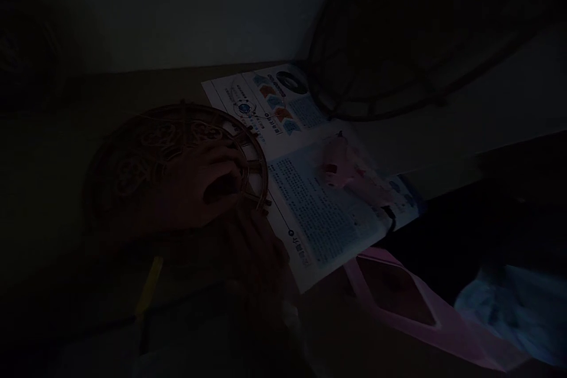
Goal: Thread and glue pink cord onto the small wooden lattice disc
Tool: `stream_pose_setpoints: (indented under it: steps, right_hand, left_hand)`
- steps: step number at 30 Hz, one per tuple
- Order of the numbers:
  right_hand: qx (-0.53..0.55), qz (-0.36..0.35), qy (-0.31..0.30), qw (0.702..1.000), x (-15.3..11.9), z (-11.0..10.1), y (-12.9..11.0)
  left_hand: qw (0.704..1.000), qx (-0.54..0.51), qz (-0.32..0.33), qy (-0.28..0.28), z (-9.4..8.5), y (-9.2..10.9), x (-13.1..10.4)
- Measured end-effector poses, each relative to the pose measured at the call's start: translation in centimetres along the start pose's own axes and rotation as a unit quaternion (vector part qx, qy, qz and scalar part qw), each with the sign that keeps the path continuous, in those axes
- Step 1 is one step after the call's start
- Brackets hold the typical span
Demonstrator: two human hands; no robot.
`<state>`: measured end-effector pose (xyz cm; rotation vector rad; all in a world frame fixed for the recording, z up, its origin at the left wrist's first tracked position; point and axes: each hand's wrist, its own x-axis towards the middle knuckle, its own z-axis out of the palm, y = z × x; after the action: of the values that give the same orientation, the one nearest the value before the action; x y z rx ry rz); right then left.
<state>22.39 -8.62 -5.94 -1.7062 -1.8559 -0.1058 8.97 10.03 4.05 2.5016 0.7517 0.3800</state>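
The view is very dark. A round brown wicker piece [159, 136] with looped patterns and a double rim lies at centre left, overlapping a printed sheet [310, 212]. My left hand [190, 186] reaches over it from the left, fingers curled down at its right part; the fingertips are hard to make out. Just below the rim, my right hand [259, 251] lies with its fingers stretched forward, close to the wicker edge. Shadow hides whether it touches. To the right, on the sheet, rests what looks like a pink glue gun [339, 162] with a dark tip.
A large dark round frame [367, 109] leans at the back right against a pale wall [199, 12]. A pink strap-like loop [425, 307] and a pale blue cloth-like thing [509, 307] lie at lower right. Near me is a yellow strip [149, 284].
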Motion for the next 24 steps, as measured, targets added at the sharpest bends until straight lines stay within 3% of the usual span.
stream_pose_setpoints:
  steps: [9, 24]
  right_hand:
    - [-0.006, -0.009, -0.064, 0.998, 0.8, -1.7, -0.6]
    - [-0.029, -0.016, -0.105, 0.994, 1.1, -2.6, -0.5]
  left_hand:
    - [1.000, -0.007, 0.012, -0.003, -0.1, -0.1, -0.1]
    - [0.999, 0.021, 0.001, 0.026, 0.4, 0.3, 0.3]
